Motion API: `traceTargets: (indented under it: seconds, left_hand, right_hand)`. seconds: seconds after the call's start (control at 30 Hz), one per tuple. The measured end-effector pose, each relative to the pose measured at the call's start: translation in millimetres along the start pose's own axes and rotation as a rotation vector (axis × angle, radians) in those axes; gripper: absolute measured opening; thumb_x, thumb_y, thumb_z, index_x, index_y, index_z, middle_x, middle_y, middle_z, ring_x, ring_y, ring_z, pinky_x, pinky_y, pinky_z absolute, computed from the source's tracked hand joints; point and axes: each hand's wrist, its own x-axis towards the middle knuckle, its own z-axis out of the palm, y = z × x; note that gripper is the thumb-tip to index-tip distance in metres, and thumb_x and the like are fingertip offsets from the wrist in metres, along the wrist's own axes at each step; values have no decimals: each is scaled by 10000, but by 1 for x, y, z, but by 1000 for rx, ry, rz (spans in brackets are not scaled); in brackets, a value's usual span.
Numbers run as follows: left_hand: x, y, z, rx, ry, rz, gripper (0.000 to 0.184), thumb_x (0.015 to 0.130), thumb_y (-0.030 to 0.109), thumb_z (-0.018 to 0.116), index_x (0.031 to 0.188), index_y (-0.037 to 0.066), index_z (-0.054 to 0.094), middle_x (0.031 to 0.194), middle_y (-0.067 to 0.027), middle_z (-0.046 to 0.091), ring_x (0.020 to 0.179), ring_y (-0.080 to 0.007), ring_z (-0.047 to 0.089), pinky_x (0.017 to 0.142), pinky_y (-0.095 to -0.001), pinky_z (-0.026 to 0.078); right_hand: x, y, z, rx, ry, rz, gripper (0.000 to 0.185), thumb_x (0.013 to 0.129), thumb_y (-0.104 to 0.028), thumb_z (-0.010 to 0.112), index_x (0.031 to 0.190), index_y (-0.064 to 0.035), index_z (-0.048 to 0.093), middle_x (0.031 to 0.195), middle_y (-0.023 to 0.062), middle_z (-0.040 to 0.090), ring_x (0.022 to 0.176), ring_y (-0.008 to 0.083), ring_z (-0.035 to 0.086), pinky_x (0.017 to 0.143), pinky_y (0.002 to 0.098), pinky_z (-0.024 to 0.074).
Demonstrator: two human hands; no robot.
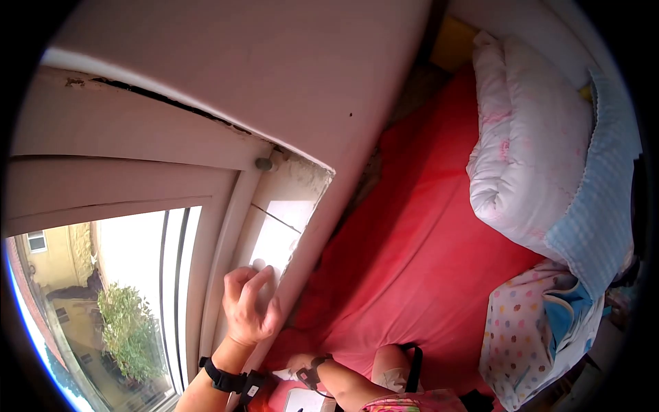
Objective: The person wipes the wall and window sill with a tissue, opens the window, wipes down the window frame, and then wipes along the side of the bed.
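My left hand (pixel 250 302) is above the pale tiled window sill (pixel 274 230), next to the white window frame (pixel 223 240). Its fingers are curled in; what they hold, if anything, is too small to make out. A black strap with a small device (pixel 230 381) circles that wrist. Lower down, over the red sheet (pixel 405 275), is my right hand (pixel 302 365), dim and partly in shadow. A small white piece (pixel 285 375) shows at its fingers, whose closing I cannot make out. Another dark device (pixel 312 374) sits on the right wrist.
A folded white quilt (pixel 522 151) and a light blue checked cloth (pixel 597 199) lie at the right. Below them is a dotted cloth (pixel 515 329). The window glass shows a leafy plant (pixel 127 329) outside. A white flat object (pixel 305 399) lies near my legs.
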Motion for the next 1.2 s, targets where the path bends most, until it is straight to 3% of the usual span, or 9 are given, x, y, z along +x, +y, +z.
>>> traceTargets:
  seconds: [0.13, 0.2, 0.37, 0.47, 0.57, 0.63, 0.77, 1.03, 1.2]
  left_hand:
    - [0, 2, -1, -7, 8, -5, 429, 608, 116, 624, 1032, 59, 609, 921, -139, 498, 811, -291, 540, 656, -365, 481]
    - [-1, 0, -2, 1, 5, -8, 421, 617, 136, 632, 1031, 63, 610, 925, -136, 502, 809, -289, 545, 654, -367, 484]
    - [-2, 0, 0, -7, 15, -8, 414, 630, 161, 643, 1032, 66, 611, 923, -134, 506, 793, -287, 550, 641, -369, 484]
    - [-2, -1, -1, 0, 14, -1, 410, 635, 168, 646, 1032, 68, 613, 924, -134, 507, 789, -285, 549, 636, -368, 483]
    - [-2, 0, -2, -6, 5, -13, 409, 638, 173, 648, 1032, 70, 614, 924, -133, 507, 789, -283, 548, 638, -366, 481]
    - [-3, -1, 0, -10, 1, -17, 413, 640, 195, 650, 1032, 69, 614, 916, -131, 505, 784, -281, 543, 645, -367, 478]
    - [-5, -3, 0, -46, -38, -47, 439, 611, 173, 603, 1028, 36, 593, 919, -162, 465, 816, -291, 494, 706, -377, 441]
    - [-4, -2, 0, -15, -26, -36, 425, 620, 173, 620, 1027, 53, 602, 913, -143, 484, 802, -287, 513, 677, -375, 455]
    - [-3, 0, 1, -65, -25, -35, 431, 605, 126, 596, 1026, 31, 588, 912, -159, 468, 814, -298, 494, 709, -384, 443]
  right_hand:
    - [-6, 5, -41, 589, -66, -102, 262, 885, -190, 429, 951, -109, 670, 973, 66, 673, 966, 212, 606, 836, 357, 449]
    - [-14, 21, -112, 1114, 252, -94, 267, 881, -155, 421, 907, -103, 682, 942, 67, 683, 940, 208, 621, 806, 326, 469]
    - [-93, 59, -352, 435, 1678, -253, 265, 846, -8, 394, 953, -30, 636, 941, 128, 650, 882, 280, 635, 736, 342, 499]
    - [-98, 119, -431, 91, 1643, 210, 230, 867, -39, 422, 977, -20, 623, 1010, 139, 633, 913, 293, 627, 733, 360, 501]
    - [-95, 137, -459, -114, 1857, 126, 232, 884, -82, 442, 1048, -53, 603, 942, 151, 637, 870, 305, 633, 716, 377, 499]
    - [-84, 130, -457, -565, 1341, 709, 271, 895, -121, 453, 1145, -88, 553, 929, 133, 625, 897, 307, 612, 763, 383, 484]
    - [-4, 119, -351, -597, 969, 730, 238, 902, -143, 440, 1093, -77, 564, 947, 132, 622, 927, 291, 595, 798, 386, 467]
    - [72, 66, -43, 62, 339, 204, 250, 918, -162, 417, 950, -24, 624, 946, 151, 644, 934, 264, 600, 797, 360, 463]
    - [-24, 40, -72, 681, -58, -352, 234, 891, -69, 454, 1032, -63, 640, 988, 147, 654, 946, 242, 617, 812, 312, 475]
